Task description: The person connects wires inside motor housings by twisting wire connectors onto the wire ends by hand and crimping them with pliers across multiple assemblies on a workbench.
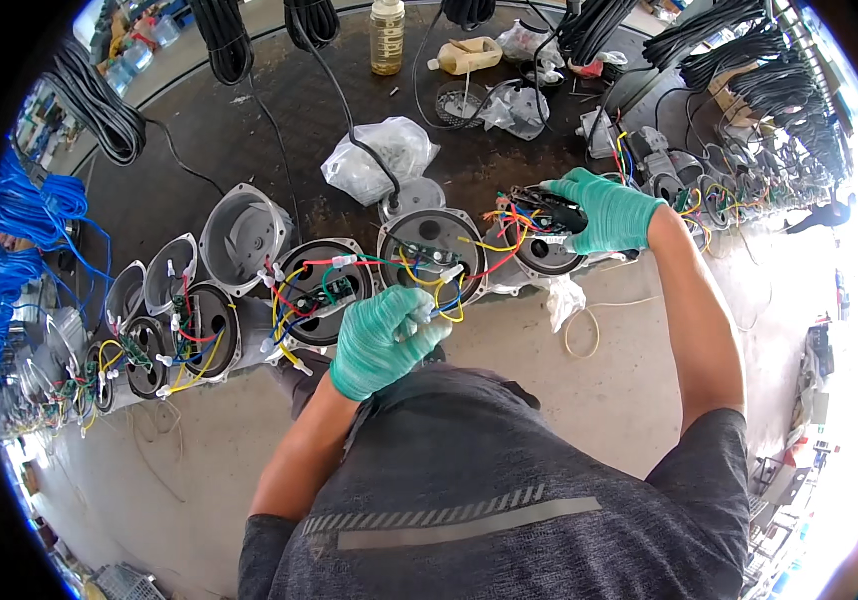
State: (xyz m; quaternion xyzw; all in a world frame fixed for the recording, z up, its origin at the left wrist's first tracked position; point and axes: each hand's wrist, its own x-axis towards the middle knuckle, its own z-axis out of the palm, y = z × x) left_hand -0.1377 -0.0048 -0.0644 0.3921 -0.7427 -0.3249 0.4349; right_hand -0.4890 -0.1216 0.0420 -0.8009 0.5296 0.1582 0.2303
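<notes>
My left hand (384,340), in a green knit glove, is closed, its fingertips pinched together beside yellow and blue wires (446,297). What is between them is too small to make out. Those wires come from a round grey metal housing (432,232) with a green circuit board (431,254) across it. To the right, my gloved right hand (609,212) grips a black part with coloured wires (547,208) above another round housing (551,262). My fingers partly hide that part. A red wire (494,265) runs between these two housings.
Left of my hands stand more wired housings (324,290) and an unwired grey housing (246,238). Behind them lie a clear plastic bag (381,158), a bottle of yellowish liquid (387,38) and a tipped bottle (466,56). Black cable coils (221,40) hang over the dark table (289,110).
</notes>
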